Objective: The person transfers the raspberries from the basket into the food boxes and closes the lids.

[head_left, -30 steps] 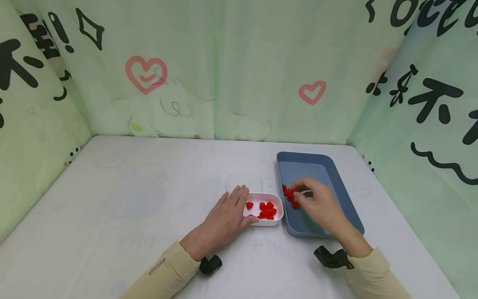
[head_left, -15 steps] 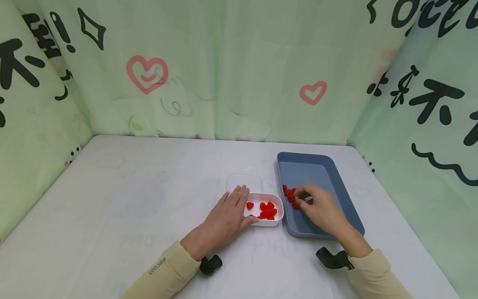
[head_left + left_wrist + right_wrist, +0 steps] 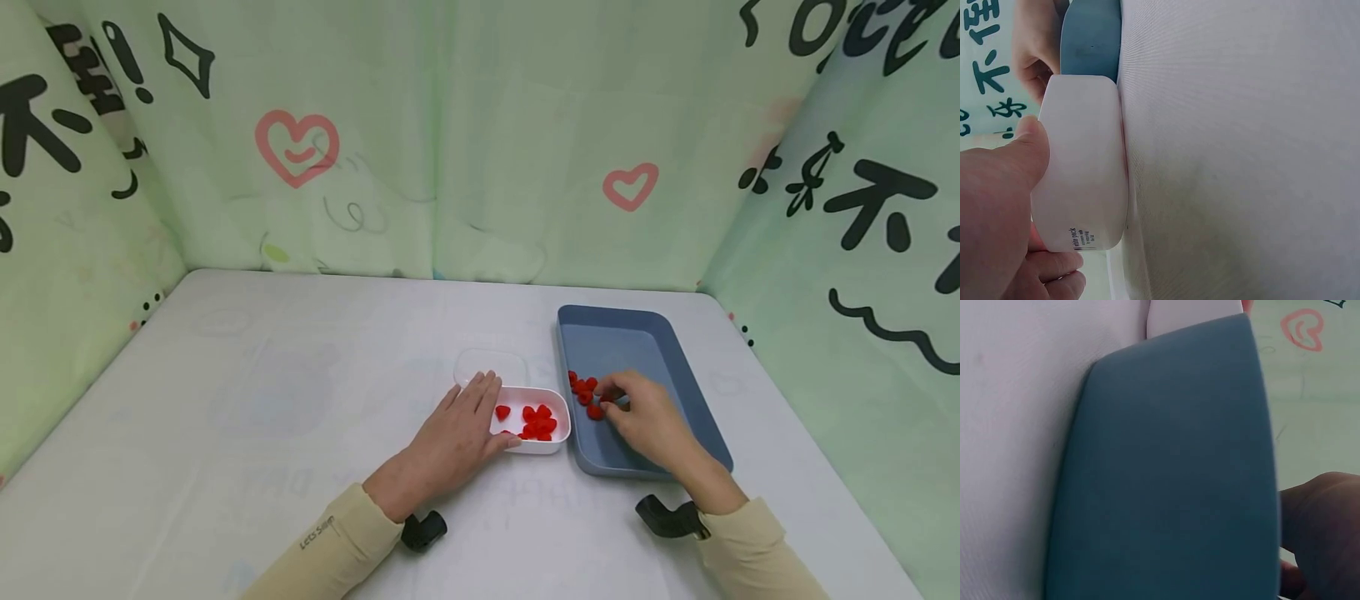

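Observation:
My left hand point(image 3: 453, 446) lies against the left end of a small white box point(image 3: 536, 447), its fingers straight and its thumb touching the near rim. Several small red pieces, some heart-shaped point(image 3: 502, 412), are in the box. My right hand point(image 3: 648, 417) is over the blue-grey tray point(image 3: 637, 333), with thumb and fingertips pinching a small red piece point(image 3: 604, 400). Several more red pieces point(image 3: 583, 386) lie along the tray's left side. In the left wrist view, the thumb is on the rim of the box point(image 3: 1082, 150); the right wrist view shows mostly the tray's outer wall point(image 3: 1166, 456).
A clear plastic lid point(image 3: 491, 363) lies behind the white box on the white tabletop point(image 3: 262, 400). The box stands against the tray's left side. Green printed curtains point(image 3: 495, 167) surround the table at the back and both sides.
My right hand has moved slightly right, and its thumb and fingertips have closed on a red piece in the tray. My left hand and the white box stay in place.

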Action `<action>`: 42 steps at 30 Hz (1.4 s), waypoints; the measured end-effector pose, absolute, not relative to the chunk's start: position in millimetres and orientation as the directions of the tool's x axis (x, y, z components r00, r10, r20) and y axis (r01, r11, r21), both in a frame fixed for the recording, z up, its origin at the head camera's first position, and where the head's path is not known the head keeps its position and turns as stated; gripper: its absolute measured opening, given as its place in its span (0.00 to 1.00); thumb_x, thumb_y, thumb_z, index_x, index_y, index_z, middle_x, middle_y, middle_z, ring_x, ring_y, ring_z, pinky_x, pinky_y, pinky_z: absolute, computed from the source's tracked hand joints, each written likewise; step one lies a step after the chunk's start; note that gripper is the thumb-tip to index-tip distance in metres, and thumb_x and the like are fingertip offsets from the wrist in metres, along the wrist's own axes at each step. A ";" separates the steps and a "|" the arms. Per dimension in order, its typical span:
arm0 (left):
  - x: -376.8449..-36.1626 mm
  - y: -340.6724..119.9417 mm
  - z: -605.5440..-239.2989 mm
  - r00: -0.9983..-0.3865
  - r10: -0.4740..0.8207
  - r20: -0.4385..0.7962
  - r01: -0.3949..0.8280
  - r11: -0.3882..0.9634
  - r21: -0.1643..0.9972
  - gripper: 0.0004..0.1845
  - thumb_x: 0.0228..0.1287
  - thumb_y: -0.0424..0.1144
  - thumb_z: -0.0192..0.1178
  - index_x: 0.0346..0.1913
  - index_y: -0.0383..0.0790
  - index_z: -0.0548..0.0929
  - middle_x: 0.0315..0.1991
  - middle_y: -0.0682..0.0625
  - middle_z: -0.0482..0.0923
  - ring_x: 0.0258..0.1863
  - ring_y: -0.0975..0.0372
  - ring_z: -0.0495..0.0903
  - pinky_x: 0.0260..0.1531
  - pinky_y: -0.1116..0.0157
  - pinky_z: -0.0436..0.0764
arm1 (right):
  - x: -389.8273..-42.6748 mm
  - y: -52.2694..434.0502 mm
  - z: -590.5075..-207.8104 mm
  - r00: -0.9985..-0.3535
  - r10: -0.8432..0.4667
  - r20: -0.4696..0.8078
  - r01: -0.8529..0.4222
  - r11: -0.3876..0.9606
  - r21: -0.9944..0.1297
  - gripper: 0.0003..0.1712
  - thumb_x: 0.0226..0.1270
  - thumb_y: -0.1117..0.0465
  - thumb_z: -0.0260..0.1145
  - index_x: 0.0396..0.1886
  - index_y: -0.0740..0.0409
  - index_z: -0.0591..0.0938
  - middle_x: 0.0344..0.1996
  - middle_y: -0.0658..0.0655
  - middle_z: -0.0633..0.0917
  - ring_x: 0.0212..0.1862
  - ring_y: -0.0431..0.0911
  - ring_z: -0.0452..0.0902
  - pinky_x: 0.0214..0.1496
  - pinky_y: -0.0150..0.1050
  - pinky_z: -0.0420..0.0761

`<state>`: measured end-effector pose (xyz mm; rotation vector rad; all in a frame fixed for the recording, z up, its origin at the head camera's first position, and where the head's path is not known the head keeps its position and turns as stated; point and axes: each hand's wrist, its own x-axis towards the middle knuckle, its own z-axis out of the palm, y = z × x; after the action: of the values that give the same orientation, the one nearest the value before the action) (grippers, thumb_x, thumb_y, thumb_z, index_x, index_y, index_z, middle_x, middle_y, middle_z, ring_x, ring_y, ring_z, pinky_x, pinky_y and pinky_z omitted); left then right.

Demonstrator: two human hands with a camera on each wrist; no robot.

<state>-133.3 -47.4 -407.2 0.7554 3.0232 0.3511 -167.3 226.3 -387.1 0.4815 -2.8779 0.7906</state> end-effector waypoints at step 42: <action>-133.0 -46.9 -404.9 -0.884 0.465 0.045 0.463 0.857 0.225 0.42 0.71 0.60 0.52 0.77 0.35 0.57 0.77 0.43 0.58 0.78 0.52 0.56 0.74 0.51 0.62 | -169.3 231.4 -393.3 -0.958 -0.242 0.156 -0.288 0.831 -0.476 0.10 0.58 0.74 0.67 0.41 0.64 0.84 0.33 0.58 0.84 0.36 0.48 0.77 0.39 0.41 0.79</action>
<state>-133.0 -46.9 -404.9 0.7542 3.0171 0.3622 -169.3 231.4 -393.3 0.4234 -2.9203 0.7801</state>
